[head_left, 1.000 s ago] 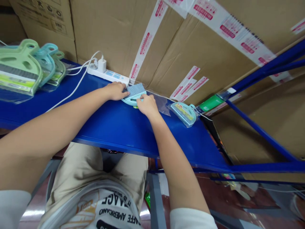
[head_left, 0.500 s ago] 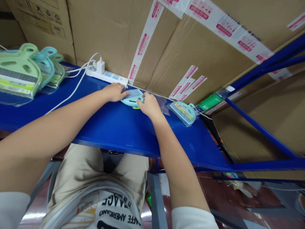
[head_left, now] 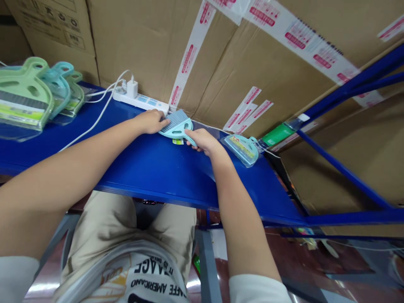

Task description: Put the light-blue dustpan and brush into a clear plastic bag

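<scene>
Together, left hand (head_left: pixel 153 121) and right hand (head_left: pixel 203 141) hold a pale-blue dustpan (head_left: pixel 176 126) at the far edge of the blue desk (head_left: pixel 151 168), beside cardboard boxes (head_left: pixel 142 42): the left closed on its brush end, the right pinching the handle, steadying both ends. A bagged dustpan (head_left: pixel 241 148) lies just right.

At your twelve o'clock, the pale teal plastic dustpan (head_left: pixel 174 131) carries a grey-blue ribbed brush (head_left: pixel 175 118). Your flat metal shelf (head_left: pixel 151 164) is deep blue. At one o'clock, brown cardboard boxes (head_left: pixel 142 42) wear white tape (head_left: pixel 188 57) printed in red.
</scene>
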`<action>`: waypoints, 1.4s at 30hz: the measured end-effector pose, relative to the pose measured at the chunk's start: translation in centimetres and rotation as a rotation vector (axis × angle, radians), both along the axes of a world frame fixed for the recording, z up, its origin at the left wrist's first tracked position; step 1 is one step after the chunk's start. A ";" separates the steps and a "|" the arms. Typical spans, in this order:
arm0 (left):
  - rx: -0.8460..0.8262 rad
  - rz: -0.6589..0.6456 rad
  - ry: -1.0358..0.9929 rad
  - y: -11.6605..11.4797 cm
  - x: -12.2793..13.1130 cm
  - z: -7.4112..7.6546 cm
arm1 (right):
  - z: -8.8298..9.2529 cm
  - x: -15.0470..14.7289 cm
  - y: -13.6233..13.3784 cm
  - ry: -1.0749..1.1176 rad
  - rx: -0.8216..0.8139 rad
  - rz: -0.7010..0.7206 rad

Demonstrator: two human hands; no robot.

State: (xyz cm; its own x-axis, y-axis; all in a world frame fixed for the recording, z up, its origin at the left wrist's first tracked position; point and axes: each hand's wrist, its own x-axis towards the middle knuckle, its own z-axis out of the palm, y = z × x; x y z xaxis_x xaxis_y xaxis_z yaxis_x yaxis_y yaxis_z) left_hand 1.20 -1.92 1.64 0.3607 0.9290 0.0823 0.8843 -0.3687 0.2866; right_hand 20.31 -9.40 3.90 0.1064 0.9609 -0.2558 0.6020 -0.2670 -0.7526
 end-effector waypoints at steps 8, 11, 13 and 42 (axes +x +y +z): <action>-0.240 0.212 -0.572 1.6 -1.3 1.7 | 0.9 0.7 -0.5 0.220 0.130 0.113; -0.267 0.214 -0.583 1.6 -1.5 2.3 | 0.4 1.0 -0.3 0.284 0.147 0.179; -0.257 0.205 -0.540 1.2 -1.3 2.5 | 0.0 1.2 -0.1 0.314 0.149 0.225; -0.384 0.108 -0.820 -0.7 -1.6 4.4 | -0.2 2.9 1.2 0.483 0.393 0.216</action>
State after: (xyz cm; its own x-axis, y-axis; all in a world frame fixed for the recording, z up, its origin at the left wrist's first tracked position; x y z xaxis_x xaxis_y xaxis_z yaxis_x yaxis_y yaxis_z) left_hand -0.41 -2.59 6.04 0.2353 0.9707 -0.0477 0.3733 -0.0449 0.9266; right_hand 23.19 -8.24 3.66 -0.1384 0.9793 0.1479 0.1815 0.1719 -0.9682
